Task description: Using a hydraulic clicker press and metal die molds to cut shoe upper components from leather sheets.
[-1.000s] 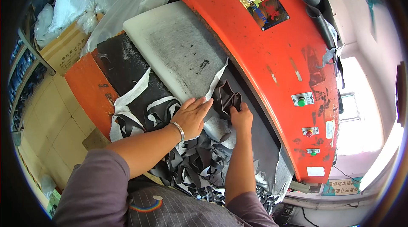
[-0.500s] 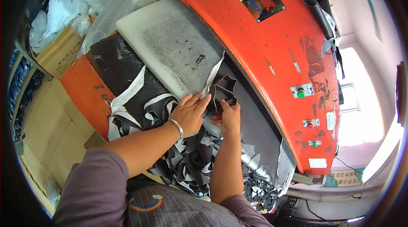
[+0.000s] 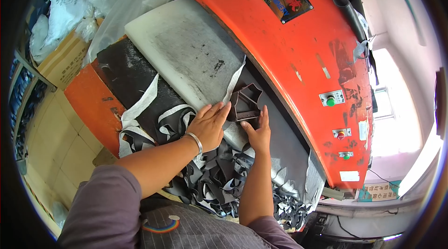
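Note:
A dark metal cutting die (image 3: 247, 118) with a notched outline and inner braces stands on a dark sheet (image 3: 285, 132) with a pale underside, which looks like leather or synthetic leather. My left hand (image 3: 209, 124), a bangle at its wrist, lies flat at the sheet's near edge, fingers stretched toward the die's left side. Just off the die's near right corner is my right hand (image 3: 259, 133), thumb and fingers apart and nothing in them. Beneath the sheet is a thick whitish cutting board (image 3: 186, 48), scuffed grey on top.
An orange press machine (image 3: 298, 71) rises along the far right, with a green button (image 3: 331, 102) and a red one (image 3: 341, 135). Dark offcuts (image 3: 212, 174) are heaped in front of me. At the far left are plastic bags (image 3: 70, 6) and a cardboard box (image 3: 65, 60).
My right hand has let go of the die, moved slightly right and opened. The die now sits slightly turned. My left hand stays in place.

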Demonstrator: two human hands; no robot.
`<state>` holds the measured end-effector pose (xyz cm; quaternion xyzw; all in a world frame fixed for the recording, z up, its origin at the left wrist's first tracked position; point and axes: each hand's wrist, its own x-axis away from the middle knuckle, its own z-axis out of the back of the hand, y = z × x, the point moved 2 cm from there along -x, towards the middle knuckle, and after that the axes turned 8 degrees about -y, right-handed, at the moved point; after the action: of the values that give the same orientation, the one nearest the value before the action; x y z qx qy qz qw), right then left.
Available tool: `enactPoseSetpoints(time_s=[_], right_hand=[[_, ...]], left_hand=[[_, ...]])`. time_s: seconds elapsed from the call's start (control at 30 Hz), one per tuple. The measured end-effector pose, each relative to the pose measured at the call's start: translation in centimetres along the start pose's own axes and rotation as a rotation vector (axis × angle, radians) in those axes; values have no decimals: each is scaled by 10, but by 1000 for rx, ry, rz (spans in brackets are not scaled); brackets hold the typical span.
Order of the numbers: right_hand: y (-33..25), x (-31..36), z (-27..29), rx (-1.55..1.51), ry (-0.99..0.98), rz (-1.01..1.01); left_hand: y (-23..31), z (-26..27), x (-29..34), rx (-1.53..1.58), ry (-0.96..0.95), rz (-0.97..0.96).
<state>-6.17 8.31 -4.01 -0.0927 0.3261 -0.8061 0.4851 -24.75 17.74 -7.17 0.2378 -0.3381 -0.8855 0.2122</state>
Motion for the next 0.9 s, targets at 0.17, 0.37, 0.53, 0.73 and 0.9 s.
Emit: enactPoseSetpoints(time_s=[0.17, 0.37, 0.53, 0.73, 0.9], right_hand=[[-2, 3, -5, 134, 18, -79], [-7, 7, -5, 160, 66, -68], [-9, 11, 3, 107, 4, -161], [2, 4, 3, 75, 16, -74], [-3, 2, 12, 179, -40, -60]], left_hand=[[0, 5, -1, -3, -10, 37], [-2, 8, -4, 17, -12, 41], [-6, 4, -1, 49, -49, 42], [-7, 5, -2, 21, -36, 44], [0, 5, -4, -20, -58, 31]])
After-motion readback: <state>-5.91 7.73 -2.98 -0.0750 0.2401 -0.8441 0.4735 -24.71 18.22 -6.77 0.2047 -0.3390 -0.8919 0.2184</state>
